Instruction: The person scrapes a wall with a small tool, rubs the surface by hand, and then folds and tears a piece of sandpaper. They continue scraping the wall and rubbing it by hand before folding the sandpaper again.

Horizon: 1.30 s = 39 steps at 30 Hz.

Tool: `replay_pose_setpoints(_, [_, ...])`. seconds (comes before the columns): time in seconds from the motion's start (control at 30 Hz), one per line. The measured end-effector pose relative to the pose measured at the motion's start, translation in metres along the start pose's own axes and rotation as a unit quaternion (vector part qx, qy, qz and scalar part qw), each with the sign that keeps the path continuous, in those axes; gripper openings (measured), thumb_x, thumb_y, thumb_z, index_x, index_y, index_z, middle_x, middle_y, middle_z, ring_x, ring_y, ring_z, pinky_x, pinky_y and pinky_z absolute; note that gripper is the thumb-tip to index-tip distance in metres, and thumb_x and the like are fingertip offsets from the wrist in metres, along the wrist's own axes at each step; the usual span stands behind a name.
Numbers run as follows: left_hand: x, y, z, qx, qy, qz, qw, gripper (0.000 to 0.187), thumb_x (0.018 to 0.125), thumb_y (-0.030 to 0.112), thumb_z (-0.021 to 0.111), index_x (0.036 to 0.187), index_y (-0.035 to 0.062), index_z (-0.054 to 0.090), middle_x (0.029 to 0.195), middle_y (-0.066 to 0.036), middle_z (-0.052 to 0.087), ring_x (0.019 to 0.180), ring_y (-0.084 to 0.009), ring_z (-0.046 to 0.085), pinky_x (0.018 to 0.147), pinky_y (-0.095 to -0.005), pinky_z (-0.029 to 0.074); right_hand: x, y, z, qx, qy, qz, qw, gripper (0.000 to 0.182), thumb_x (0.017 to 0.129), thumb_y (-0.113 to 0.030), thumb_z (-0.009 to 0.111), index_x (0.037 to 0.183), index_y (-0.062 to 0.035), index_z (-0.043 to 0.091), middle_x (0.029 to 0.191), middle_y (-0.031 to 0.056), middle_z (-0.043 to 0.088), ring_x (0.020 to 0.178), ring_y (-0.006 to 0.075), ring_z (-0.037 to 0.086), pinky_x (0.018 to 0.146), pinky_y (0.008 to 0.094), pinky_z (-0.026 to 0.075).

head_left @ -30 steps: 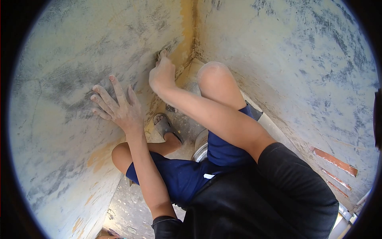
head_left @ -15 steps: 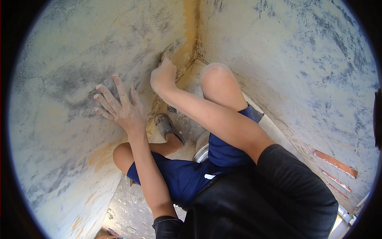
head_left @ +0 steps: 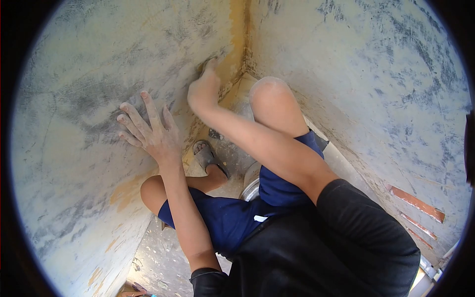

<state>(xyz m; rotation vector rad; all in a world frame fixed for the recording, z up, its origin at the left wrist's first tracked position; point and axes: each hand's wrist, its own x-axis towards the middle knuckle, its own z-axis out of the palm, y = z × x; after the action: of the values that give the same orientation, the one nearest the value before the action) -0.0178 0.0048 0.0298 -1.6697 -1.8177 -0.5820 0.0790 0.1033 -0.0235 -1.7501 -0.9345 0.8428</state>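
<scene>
My left hand point(head_left: 156, 131) is open, with its dusty fingers spread against the left wall point(head_left: 74, 148). That wall is pale, with grey scuffs and dark smears. Near the corner, my right hand point(head_left: 204, 91) is closed round something small and dark, held against the same wall. Its shape is mostly hidden by the fingers, and I cannot make it out. A yellowish strip point(head_left: 238, 34) runs down the corner, just right of my right hand.
The right wall point(head_left: 356, 74) has grey patches and reddish bare strips point(head_left: 418, 204) low down. My sandalled foot point(head_left: 204, 153) rests on the speckled floor point(head_left: 158, 257). My bent knee point(head_left: 271, 94) is near the corner. A round metallic rim point(head_left: 251, 191) shows beneath my legs.
My right hand has shifted very slightly up along the wall, and my right forearm with it. My left hand stays in nearly the same place.
</scene>
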Motion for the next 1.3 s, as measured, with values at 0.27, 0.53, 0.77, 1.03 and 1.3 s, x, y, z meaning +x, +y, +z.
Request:
replay_pose_setpoints(0.27, [0.0, 0.001, 0.0, -0.011, 0.001, 0.001, 1.0, 0.069, 0.088, 0.033, 0.075, 0.151, 0.027, 0.047, 0.165, -0.017, 0.021, 0.155, -0.0325, 0.005, 0.121, -0.0549, -0.001, -0.003, -0.016, -0.018, 0.034, -0.079, 0.022, 0.996, 0.057, 0.088, 0.011, 0.04, 0.144, 0.0171, 0.033, 0.131, 0.0443, 0.049, 0.126, 0.049, 0.051, 0.108, 0.0462, 0.04])
replay_pose_setpoints(0.53, [-0.001, 0.001, -0.001, -0.004, 0.001, 0.001, 1.0, 0.069, 0.088, 0.031, 0.075, 0.151, 0.0269, 0.048, 0.164, -0.017, 0.024, 0.155, -0.0324, 0.007, 0.122, -0.0534, 0.0, 0.006, -0.017, -0.021, 0.036, -0.047, 0.034, 0.998, 0.058, 0.088, 0.009, 0.04, 0.145, 0.016, 0.033, 0.13, 0.041, 0.052, 0.124, 0.0482, 0.053, 0.106, 0.0473, 0.041])
replay_pose_setpoints(0.77, [-0.001, -0.002, -0.003, -0.001, -0.003, 0.002, 1.0, 0.069, 0.088, 0.03, 0.074, 0.151, 0.0276, 0.047, 0.164, -0.017, 0.025, 0.155, -0.0319, 0.009, 0.122, -0.0526, 0.001, 0.007, -0.003, -0.009, 0.006, -0.037, 0.009, 0.999, 0.048, 0.088, 0.011, 0.039, 0.136, 0.0145, 0.039, 0.127, 0.0356, 0.051, 0.122, 0.0475, 0.048, 0.105, 0.0471, 0.039])
replay_pose_setpoints(1.03, [-0.003, -0.001, 0.0, -0.013, -0.001, 0.002, 1.0, 0.069, 0.088, 0.028, 0.073, 0.151, 0.0278, 0.047, 0.164, -0.016, 0.025, 0.155, -0.0318, 0.009, 0.122, -0.0522, -0.001, 0.008, 0.002, -0.004, 0.005, 0.027, -0.017, 0.999, 0.04, 0.088, 0.009, 0.04, 0.126, 0.0095, 0.052, 0.107, 0.0337, 0.064, 0.106, 0.0459, 0.062, 0.091, 0.0467, 0.048])
replay_pose_setpoints(1.3, [-0.002, 0.0, 0.0, -0.017, 0.008, 0.008, 1.0, 0.068, 0.088, 0.026, 0.073, 0.151, 0.0263, 0.047, 0.164, -0.017, 0.024, 0.155, -0.0324, 0.007, 0.122, -0.0531, -0.001, 0.003, -0.013, -0.022, 0.049, -0.072, 0.013, 0.996, 0.062, 0.087, 0.013, 0.037, 0.148, 0.015, 0.028, 0.145, 0.0424, 0.036, 0.143, 0.0478, 0.031, 0.12, 0.0423, 0.027])
